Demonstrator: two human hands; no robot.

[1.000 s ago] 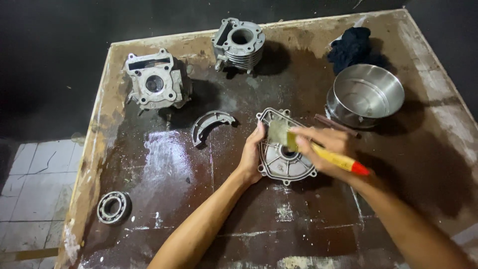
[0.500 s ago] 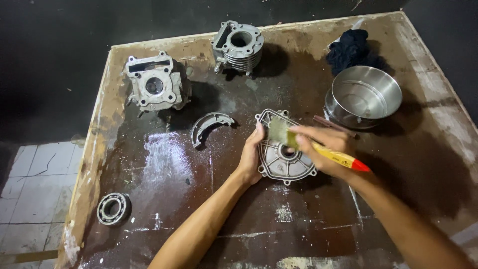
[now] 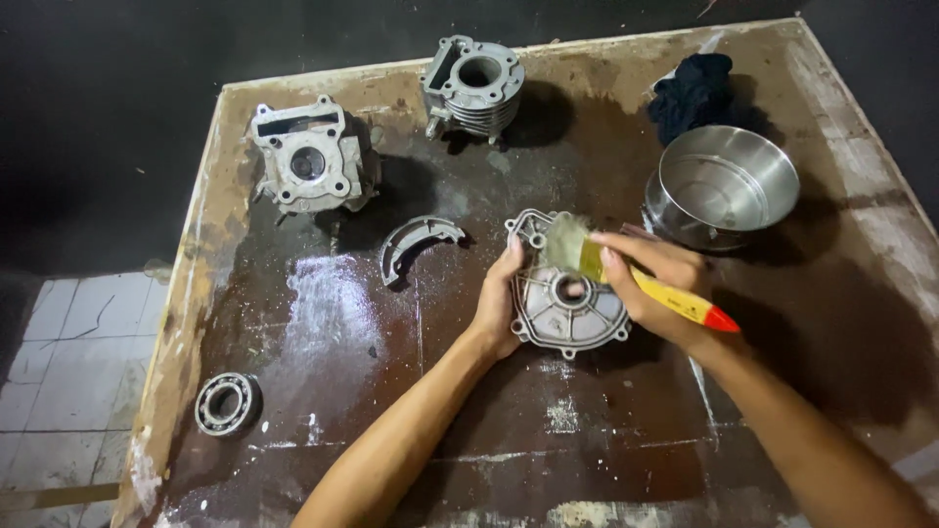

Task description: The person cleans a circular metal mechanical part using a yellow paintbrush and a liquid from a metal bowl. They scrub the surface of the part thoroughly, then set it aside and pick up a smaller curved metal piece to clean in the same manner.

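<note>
A flat grey metal engine cover (image 3: 565,305) with bolt lugs lies on the dark wet table top (image 3: 342,323). My left hand (image 3: 497,301) presses on the cover's left edge and steadies it. A paintbrush with a yellow handle and red tip (image 3: 675,301) sits in my right hand (image 3: 655,284); its pale bristles (image 3: 565,241) rest on the cover's upper part.
Back left stands a cylinder head (image 3: 309,162), back centre a finned cylinder (image 3: 476,84). A curved brake shoe (image 3: 418,244) lies left of the cover. A steel bowl (image 3: 724,186) and dark rag (image 3: 696,88) sit at right. A bearing (image 3: 227,402) rests near the left edge.
The brush bristles have moved up and a little right, from the cover's upper middle toward its top edge. My left hand stays on the cover.
</note>
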